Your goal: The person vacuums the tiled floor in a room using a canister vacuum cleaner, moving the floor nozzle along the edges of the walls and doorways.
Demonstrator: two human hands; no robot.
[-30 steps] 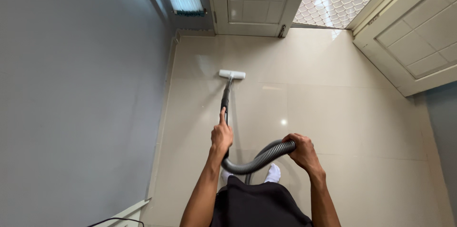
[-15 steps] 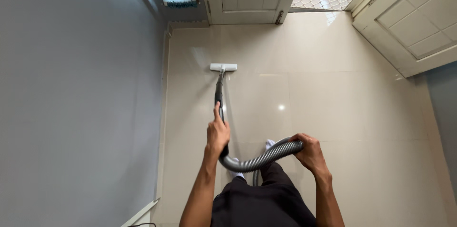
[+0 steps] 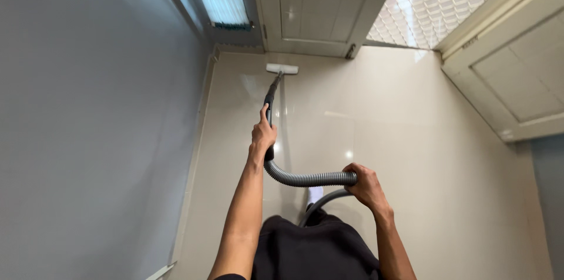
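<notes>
Glossy beige tiled floor between grey wall and white door. Forward stroke judged at full reach: left hand fingers closed on vacuum wand, floor nozzle at door base, right hand fingers wrapped round ribbed hose. Next: draw wand back, feed hose slack, shift one lane sideways.

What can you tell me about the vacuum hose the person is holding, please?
The vacuum hose is grey, ribbed and flexible, plastic by the look of it. It curves in a shallow U from the dark wand, gripped by the left hand, across to the right hand, which is closed around it. Past that hand it loops down behind the person's dark clothing. The wand ends in a white floor head on the beige tiles.
</notes>
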